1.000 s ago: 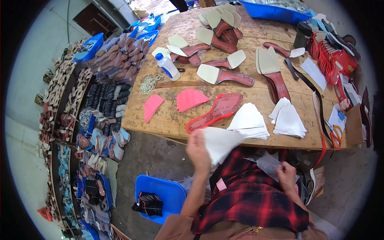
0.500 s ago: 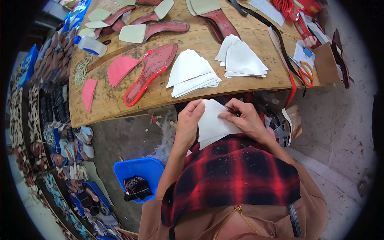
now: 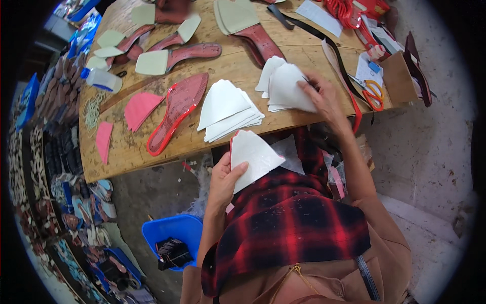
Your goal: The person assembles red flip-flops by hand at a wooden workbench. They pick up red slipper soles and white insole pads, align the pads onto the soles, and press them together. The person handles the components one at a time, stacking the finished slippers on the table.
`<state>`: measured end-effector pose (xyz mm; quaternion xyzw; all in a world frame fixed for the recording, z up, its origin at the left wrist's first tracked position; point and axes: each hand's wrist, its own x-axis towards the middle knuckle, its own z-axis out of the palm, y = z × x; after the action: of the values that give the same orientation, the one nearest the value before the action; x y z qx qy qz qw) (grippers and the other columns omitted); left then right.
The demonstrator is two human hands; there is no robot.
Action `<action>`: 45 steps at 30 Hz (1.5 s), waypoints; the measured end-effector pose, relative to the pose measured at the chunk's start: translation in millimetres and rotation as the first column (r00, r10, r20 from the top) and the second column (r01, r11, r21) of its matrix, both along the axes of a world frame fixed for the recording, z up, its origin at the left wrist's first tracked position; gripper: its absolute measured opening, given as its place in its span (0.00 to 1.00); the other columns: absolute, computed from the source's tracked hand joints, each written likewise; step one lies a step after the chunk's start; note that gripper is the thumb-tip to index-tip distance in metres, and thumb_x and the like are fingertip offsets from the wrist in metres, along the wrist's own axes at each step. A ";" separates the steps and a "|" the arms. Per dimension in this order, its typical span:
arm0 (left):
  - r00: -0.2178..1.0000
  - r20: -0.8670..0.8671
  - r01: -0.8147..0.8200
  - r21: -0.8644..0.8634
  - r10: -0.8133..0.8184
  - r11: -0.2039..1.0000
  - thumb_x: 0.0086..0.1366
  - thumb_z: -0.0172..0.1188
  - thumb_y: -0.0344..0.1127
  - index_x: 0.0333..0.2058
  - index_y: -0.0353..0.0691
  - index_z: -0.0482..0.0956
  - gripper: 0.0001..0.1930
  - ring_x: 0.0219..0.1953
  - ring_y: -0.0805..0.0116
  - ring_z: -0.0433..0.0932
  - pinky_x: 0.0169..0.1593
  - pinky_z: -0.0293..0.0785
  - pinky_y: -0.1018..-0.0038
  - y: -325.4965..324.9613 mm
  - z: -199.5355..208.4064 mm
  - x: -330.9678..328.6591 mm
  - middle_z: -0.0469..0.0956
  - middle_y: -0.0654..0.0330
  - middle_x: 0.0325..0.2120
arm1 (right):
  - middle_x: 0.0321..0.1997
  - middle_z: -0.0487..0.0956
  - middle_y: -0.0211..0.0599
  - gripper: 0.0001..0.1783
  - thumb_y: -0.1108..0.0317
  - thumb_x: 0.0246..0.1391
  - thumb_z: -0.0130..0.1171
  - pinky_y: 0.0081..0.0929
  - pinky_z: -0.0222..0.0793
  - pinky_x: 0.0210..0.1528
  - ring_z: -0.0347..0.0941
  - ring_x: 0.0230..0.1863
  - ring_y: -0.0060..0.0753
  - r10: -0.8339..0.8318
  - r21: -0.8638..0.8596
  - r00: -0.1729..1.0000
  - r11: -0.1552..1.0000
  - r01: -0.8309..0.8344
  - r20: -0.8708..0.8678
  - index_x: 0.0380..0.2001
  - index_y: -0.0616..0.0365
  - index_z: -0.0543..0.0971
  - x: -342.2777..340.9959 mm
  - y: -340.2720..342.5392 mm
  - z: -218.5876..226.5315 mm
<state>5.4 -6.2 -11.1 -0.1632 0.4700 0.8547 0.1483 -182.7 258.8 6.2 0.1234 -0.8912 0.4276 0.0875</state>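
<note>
My left hand (image 3: 223, 177) pinches a white fan-shaped piece (image 3: 257, 158) over my lap, thumb on top; a thin red edge shows along its side. At the table's near edge, my right hand (image 3: 323, 100) grips the edge of a white piece (image 3: 289, 90) lying on the right-hand pile. Part of that piece is under the fingers. To the left sits another fanned pile of white pieces (image 3: 225, 109). A thin translucent sheet (image 3: 289, 154) rests at my lap, just right of the held piece.
Left on the wooden table (image 3: 124, 164) lie pink pieces (image 3: 142, 109) and a red-rimmed sole (image 3: 177, 114). Behind are several soles with pale pads (image 3: 152, 62) and a white bottle (image 3: 104, 80). Orange-handled scissors (image 3: 374, 93) lie right. A blue bin (image 3: 190, 228) stands below.
My right hand has left the piece over my lap and moved up and right to the right-hand pile. My left hand has moved down slightly, still holding its white piece. The view has shifted.
</note>
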 end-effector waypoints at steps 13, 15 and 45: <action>0.996 -0.055 -0.075 -0.116 0.069 0.990 0.67 0.59 0.32 0.52 0.31 0.72 0.18 0.42 0.78 0.77 0.48 0.72 0.79 14.5 17.2 -12.7 0.79 0.60 0.42 | 0.32 0.78 0.22 0.12 0.66 0.58 0.61 0.17 0.66 0.39 0.69 0.34 0.13 0.470 -0.567 0.645 0.821 -0.068 0.603 0.40 0.64 0.81 96.4 -66.0 11.5; 0.995 -0.053 -0.085 -0.123 0.079 0.989 0.67 0.58 0.33 0.52 0.31 0.73 0.17 0.41 0.79 0.76 0.46 0.72 0.80 14.0 19.5 -14.5 0.80 0.61 0.41 | 0.32 0.78 0.21 0.12 0.66 0.58 0.61 0.17 0.65 0.38 0.68 0.34 0.12 0.502 -0.494 0.636 0.844 -0.212 0.586 0.39 0.64 0.80 97.8 -65.8 12.9; 0.919 -0.309 -0.368 -0.447 0.245 0.815 0.71 0.52 0.31 0.54 0.30 0.75 0.17 0.47 0.76 0.75 0.51 0.70 0.79 25.8 11.8 -6.4 0.79 0.57 0.46 | 0.36 0.78 0.36 0.13 0.64 0.65 0.53 0.22 0.69 0.39 0.73 0.36 0.23 0.430 -0.638 0.746 0.770 -0.009 0.509 0.45 0.62 0.73 129.9 -112.4 15.7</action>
<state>-1.0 19.5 0.7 -0.1664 0.6551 0.7306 -0.0964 -52.8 146.4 21.8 0.0494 -0.6631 0.7090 -0.2348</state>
